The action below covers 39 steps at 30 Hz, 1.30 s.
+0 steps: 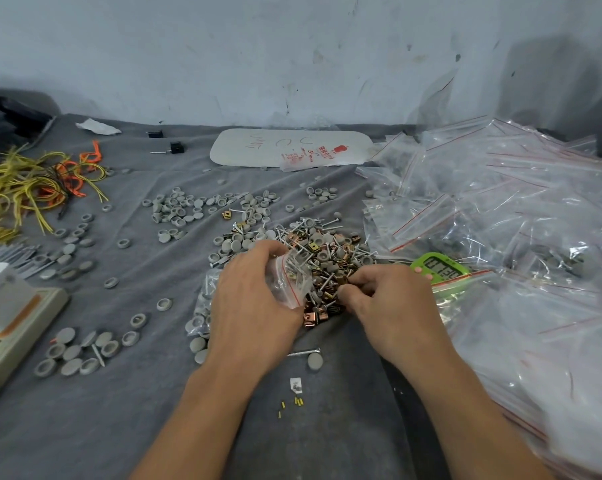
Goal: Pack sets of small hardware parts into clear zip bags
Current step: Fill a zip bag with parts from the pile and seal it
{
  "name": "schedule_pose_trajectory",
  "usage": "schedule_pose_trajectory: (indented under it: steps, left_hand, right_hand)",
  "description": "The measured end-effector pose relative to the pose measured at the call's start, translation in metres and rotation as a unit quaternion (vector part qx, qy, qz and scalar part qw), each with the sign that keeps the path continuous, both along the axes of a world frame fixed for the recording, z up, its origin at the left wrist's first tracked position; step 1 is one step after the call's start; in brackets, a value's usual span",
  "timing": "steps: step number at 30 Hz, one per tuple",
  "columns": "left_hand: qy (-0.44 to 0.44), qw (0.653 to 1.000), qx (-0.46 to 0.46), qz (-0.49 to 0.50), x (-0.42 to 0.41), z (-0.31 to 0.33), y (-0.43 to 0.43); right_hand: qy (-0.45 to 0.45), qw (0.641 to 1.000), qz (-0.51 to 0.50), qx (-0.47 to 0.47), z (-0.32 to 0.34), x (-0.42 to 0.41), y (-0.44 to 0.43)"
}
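just nearer than the parts pile [327,251], a lone screw [303,352] & a grey cap [315,361] lie on the cloth-covered desk [119,427]. left hand [254,303] at pile's near-left edge, fingers curled round a clear zip bag [290,282] w/ screws inside. right hand [393,303] at pile's near-right edge, thumb & fingertips pinching small parts [344,284]; can't tell which kind. green timer [438,268] just right of pile, heap of zip bags [517,202] further right. loose grey caps [185,209] beyond-left of pile, white board [289,147] well beyond it.
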<state>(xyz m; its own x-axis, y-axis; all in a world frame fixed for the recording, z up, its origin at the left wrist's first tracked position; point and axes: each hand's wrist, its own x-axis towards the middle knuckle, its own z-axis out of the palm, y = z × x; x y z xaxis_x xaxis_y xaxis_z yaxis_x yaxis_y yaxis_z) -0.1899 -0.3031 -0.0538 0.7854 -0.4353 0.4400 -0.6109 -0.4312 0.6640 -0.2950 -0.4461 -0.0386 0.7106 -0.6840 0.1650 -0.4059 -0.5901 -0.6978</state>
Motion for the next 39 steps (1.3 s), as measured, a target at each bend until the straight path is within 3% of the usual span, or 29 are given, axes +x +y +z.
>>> schedule_pose_trajectory:
  steps: [4, 7, 10, 12, 18, 32, 39]
  left_hand:
    - [0.073, 0.993, -0.084, 0.038, 0.006, 0.003, 0.003]
    - [0.12, 0.985, -0.113, 0.053, 0.01, 0.004, 0.003]
    - [0.13, 0.984, -0.112, 0.054, 0.01, 0.004, 0.002]
    - [0.127, 0.985, -0.104, 0.05, 0.009, 0.003, 0.001]
    - [0.136, 0.986, -0.092, 0.044, 0.006, 0.004, 0.002]
    - [0.143, 0.985, -0.09, 0.034, 0.003, 0.005, 0.001]
    - [0.14, 0.986, -0.088, 0.036, 0.003, 0.007, 0.001]
  right_hand:
    - [-0.045, 0.994, -0.063, -0.075, 0.001, -0.001, 0.007]
    - [-0.075, 0.995, -0.01, -0.071, 0.006, 0.0, 0.017]
    - [0.066, 0.99, 0.076, -0.098, 0.008, 0.001, 0.029]
    - [0.131, 0.981, 0.074, -0.121, 0.01, 0.002, 0.032]
    - [0.161, 0.979, 0.035, -0.116, 0.013, 0.004, 0.032]
    - [0.073, 0.992, -0.03, -0.103, -0.002, 0.03, 0.01]
    - [-0.101, 0.995, -0.01, 0.008, -0.001, 0.02, 0.009]
